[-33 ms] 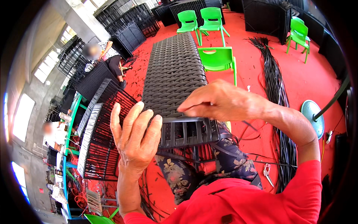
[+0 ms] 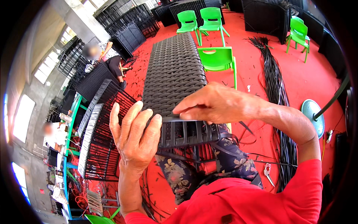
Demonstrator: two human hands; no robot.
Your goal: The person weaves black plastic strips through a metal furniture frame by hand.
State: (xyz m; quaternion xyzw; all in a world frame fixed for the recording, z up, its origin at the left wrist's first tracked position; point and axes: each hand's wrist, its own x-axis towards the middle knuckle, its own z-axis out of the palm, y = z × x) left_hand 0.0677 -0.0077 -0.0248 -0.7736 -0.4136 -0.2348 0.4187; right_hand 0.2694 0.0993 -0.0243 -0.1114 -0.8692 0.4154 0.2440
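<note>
We judge the woven black piece [image 2: 173, 71] at centre frame light and stiff, best braced at its left edge, where our left hand [image 2: 137, 147] spreads open, but cannot tell whether our right hand [image 2: 223, 101], fingers bent, pinches the bendy strip [image 2: 169, 120].

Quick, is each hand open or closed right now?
Left hand: open, at the edge of the black woven rectangular piece.
Right hand: closed in a pinch; whether it grips the flat black strip can't be told.

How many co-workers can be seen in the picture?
2: a seated co-worker at upper left, and a co-worker in white farther left and lower. Others may be hidden.
</note>
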